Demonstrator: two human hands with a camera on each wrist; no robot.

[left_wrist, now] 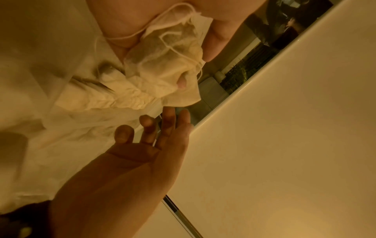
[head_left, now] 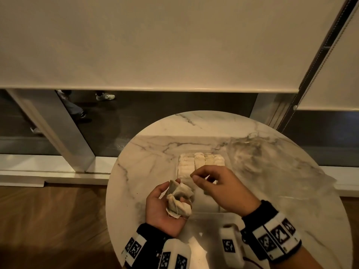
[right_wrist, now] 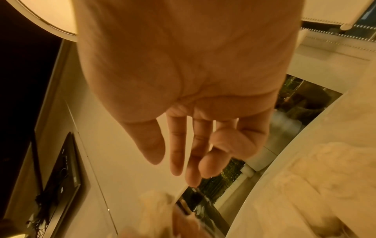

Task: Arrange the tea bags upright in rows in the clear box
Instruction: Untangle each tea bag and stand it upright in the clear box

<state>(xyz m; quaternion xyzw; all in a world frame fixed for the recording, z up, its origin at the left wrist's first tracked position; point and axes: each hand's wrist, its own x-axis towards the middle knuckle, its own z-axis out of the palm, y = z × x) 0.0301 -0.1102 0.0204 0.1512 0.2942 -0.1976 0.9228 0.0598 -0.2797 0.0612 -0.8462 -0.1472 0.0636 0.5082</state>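
The left hand (head_left: 165,206) is palm up and its fingers curl around a small bunch of loose tea bags (head_left: 179,199) with strings. The right hand (head_left: 217,187) is just beside it, at about 2 o'clock. Its fingers are relaxed and hold nothing; the thumb and forefinger come near each other, but in the right wrist view the fingers (right_wrist: 177,153) hang loose. Below the right hand stands the clear box (head_left: 206,207) on the round marble table (head_left: 272,191). At 12 o'clock inside the box, rows of tea bags (head_left: 202,162) stand upright, close together.
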